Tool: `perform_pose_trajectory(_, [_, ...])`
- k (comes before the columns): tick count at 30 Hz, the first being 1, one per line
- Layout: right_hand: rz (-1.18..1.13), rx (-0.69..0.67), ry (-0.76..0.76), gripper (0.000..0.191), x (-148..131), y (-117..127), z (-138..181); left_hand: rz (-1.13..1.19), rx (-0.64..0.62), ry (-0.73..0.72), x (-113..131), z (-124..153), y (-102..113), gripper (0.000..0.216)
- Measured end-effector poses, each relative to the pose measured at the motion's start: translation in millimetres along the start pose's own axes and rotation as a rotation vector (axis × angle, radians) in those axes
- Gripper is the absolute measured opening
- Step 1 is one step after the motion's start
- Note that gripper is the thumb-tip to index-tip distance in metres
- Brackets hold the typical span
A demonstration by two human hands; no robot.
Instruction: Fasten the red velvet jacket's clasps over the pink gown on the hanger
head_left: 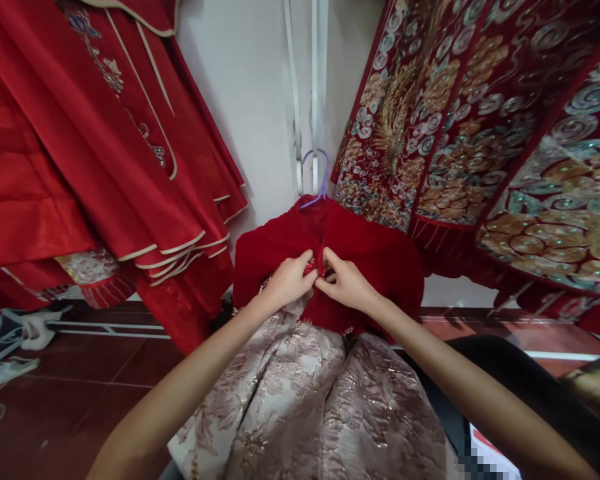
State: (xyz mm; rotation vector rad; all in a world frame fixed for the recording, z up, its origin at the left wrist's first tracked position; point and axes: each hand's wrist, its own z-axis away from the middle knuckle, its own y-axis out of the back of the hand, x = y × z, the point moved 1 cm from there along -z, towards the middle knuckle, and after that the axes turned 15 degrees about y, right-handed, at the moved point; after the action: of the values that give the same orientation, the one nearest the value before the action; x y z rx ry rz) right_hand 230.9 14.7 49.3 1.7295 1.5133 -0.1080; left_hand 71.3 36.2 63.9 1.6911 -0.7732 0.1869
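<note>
A dark red velvet jacket (380, 253) hangs from a purple hanger (325, 175) in front of me. Both of my hands meet at its front opening, just below the neckline. My left hand (294, 279) pinches the left front edge, where small red beads or fastenings partly show. My right hand (347, 280) pinches the other front edge, its fingertips almost touching those of the left. What exactly lies between the fingertips is hidden. Below the jacket spreads a pale brocade skirt (300, 393) with a shiny floral pattern.
Red satin garments with cream piping (180, 193) hang on the left. Dark red garments with heavy gold and silver embroidery (460, 133) hang on the right. White metal rack bars (316, 87) stand behind the hanger. White cables (10, 373) lie on the brown tiled floor (100, 407).
</note>
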Motion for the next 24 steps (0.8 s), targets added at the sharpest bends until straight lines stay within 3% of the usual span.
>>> perform_pose_trajectory(2, [-0.019,0.074,0.003,0.026,-2,-1,3,-0.069,0.002,0.0,1,7,2,0.004])
perform_pose_trajectory(5, [-0.104,0.284,-0.036,0.039,4,-1,9,-0.083,0.114,0.021,-4,16,9,0.012])
perform_pose_trajectory(9, [-0.278,0.41,-0.117,0.029,15,-7,12,-0.036,0.186,0.096,-10,17,15,0.011])
perform_pose_trajectory(13, [-0.099,0.49,-0.06,0.023,8,-5,12,0.093,0.233,0.069,-7,16,19,0.011])
perform_pose_trajectory(20, [-0.11,0.284,-0.031,0.019,0,-1,6,0.185,0.198,0.031,-7,16,19,0.013])
perform_pose_trajectory(24, [-0.078,0.257,-0.022,0.017,0,-2,-1,0.131,0.136,-0.013,-6,14,21,0.011])
